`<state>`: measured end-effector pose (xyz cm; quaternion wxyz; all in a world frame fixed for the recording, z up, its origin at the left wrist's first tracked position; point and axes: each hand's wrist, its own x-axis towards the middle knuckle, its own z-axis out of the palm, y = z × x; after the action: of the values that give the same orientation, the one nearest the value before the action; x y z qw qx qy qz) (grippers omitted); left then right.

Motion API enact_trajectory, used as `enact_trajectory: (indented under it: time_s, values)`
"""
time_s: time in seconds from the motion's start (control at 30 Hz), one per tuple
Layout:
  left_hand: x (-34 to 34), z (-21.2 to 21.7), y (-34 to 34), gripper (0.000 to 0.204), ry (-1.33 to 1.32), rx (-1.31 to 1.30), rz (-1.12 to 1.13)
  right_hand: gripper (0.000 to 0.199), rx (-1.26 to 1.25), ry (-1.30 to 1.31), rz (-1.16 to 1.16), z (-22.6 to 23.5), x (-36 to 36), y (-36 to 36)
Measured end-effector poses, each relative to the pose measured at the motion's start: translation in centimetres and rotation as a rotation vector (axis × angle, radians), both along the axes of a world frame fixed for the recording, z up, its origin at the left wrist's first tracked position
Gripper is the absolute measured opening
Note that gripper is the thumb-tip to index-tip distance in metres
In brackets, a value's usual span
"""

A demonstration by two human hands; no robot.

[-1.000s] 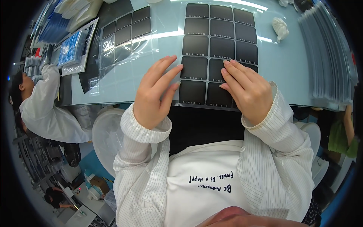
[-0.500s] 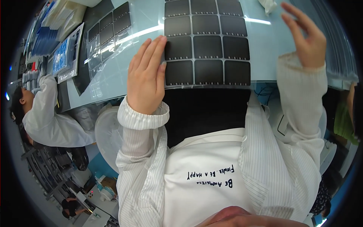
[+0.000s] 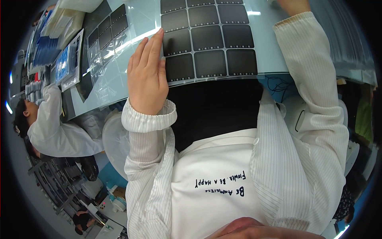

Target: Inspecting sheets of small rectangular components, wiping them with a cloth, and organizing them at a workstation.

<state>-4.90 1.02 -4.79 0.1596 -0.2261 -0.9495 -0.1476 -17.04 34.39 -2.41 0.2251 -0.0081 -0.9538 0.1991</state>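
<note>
A clear sheet bearing rows of dark rounded rectangles (image 3: 210, 63) lies flat on the glass-like tabletop in front of me, its far end cut off by the picture's top. My left hand (image 3: 149, 77) rests along its left edge, fingers stretched out flat and nothing held in them. At the top right, my right hand (image 3: 294, 6) is reaching far over the table, mostly beyond the picture. Its fingers are cut off at the upper edge, so whether it holds anything is hidden.
To the left lies another clear sheet with dark rectangles (image 3: 105, 30). Beyond it are a blue packet (image 3: 65, 61) and stacked plastic sleeves (image 3: 59, 22). Layered clear sheets (image 3: 346, 47) lie at the right. A co-worker in white (image 3: 59, 131) sits at the left.
My right hand has moved up and away to where a white, crumpled thing lay. The left hand stays by the sheet; the whole view has shifted slightly.
</note>
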Motion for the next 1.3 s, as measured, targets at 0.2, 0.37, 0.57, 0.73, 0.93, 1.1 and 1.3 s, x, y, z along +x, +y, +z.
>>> enact_trajectory:
  time_s: [0.2, 0.37, 0.57, 0.73, 0.93, 1.1, 1.3]
  values:
    - [0.3, -0.1, -0.5, 0.052, 0.010, -0.041, 0.025, 0.025, -0.247, 0.070, 0.390, 2.2, 5.1, -5.5]
    - [-0.2, -0.5, -0.5, 0.047, -0.010, 0.026, -0.007, 0.022, -0.157, 0.063, 0.972, 0.3, 8.4, -8.6]
    - [-0.3, -0.3, -0.5, 0.045, -0.020, 0.037, -0.020, 0.028, -0.105, -0.059, 0.620, -2.3, 9.1, -6.7]
    - [-0.1, 0.1, -0.7, 0.044, -0.028, 0.024, -0.027, 0.025, -0.237, -0.103, 0.523, -1.5, 8.0, -5.7]
    - [-0.2, 0.1, -0.9, 0.044, -0.041, 0.015, -0.019, 0.027, -0.110, 0.164, 0.722, -3.0, 9.4, -10.0]
    - [-0.1, 0.2, -0.5, 0.044, -0.050, 0.027, -0.019, 0.027, -0.222, -0.054, 0.450, -2.8, 5.2, -7.7]
    - [-0.1, 0.3, -0.8, 0.045, -0.054, 0.053, -0.031, 0.025, -0.196, 0.044, 0.651, -2.0, 10.1, -10.9]
